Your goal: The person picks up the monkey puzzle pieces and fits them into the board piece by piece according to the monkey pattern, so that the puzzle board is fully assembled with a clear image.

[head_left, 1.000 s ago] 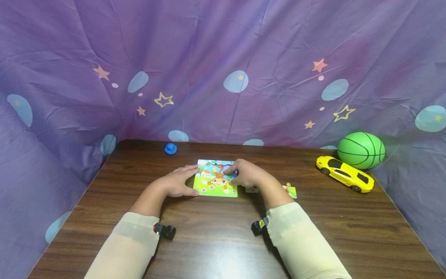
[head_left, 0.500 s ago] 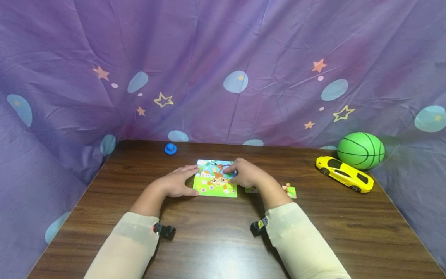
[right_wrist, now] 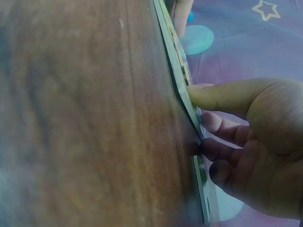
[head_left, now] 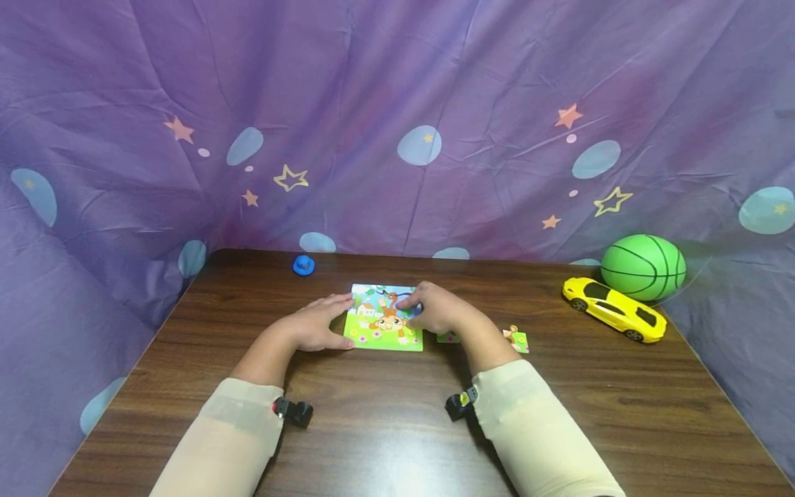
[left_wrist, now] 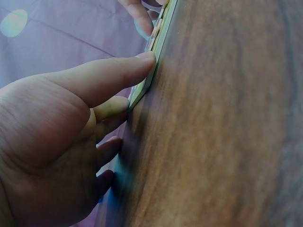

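A square picture puzzle (head_left: pixel 385 338) with a monkey hanging from a branch lies flat on the brown table. My left hand (head_left: pixel 318 324) touches its left side, fingers and thumb spread, the thumb tip at the near corner. My right hand (head_left: pixel 442 309) rests thumb and forefinger on the puzzle's right part and covers some of it; no separate piece shows under them. In the left wrist view the left thumb (left_wrist: pixel 113 78) lies on the board's edge. In the right wrist view the right thumb (right_wrist: pixel 220 98) touches the top. Loose puzzle pieces (head_left: pixel 517 339) lie beside the right wrist, partly hidden.
A yellow toy car (head_left: pixel 615 310) and a green ball (head_left: pixel 643 268) stand at the table's right back. A small blue toy (head_left: pixel 303 266) sits near the back edge, left of the puzzle. Purple cloth (head_left: pixel 348 103) hangs behind the table (head_left: pixel 373 421).
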A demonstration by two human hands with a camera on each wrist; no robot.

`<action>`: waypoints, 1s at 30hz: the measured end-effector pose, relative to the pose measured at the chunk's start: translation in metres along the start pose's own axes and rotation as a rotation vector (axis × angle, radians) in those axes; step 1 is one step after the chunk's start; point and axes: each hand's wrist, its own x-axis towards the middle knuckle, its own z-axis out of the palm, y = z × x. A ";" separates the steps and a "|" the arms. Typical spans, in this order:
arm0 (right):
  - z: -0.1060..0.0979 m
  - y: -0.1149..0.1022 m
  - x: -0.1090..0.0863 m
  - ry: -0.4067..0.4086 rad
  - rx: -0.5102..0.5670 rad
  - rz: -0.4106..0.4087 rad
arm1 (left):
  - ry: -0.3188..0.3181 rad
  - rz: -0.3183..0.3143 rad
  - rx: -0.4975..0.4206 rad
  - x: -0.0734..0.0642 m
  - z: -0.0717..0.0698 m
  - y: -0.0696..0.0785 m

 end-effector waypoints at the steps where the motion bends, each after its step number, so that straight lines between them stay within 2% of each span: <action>1: 0.000 0.001 0.000 -0.003 0.006 -0.002 | 0.000 0.000 0.000 0.000 0.000 0.000; 9: -0.004 0.007 0.000 -0.011 0.028 -0.032 | -0.001 -0.001 -0.007 0.000 -0.001 0.000; 16: -0.005 0.004 -0.002 -0.021 0.008 -0.039 | 0.002 0.000 -0.007 0.000 -0.001 0.000; 30: -0.007 -0.006 -0.004 -0.040 -0.018 0.003 | 0.003 0.005 0.001 0.000 -0.001 0.001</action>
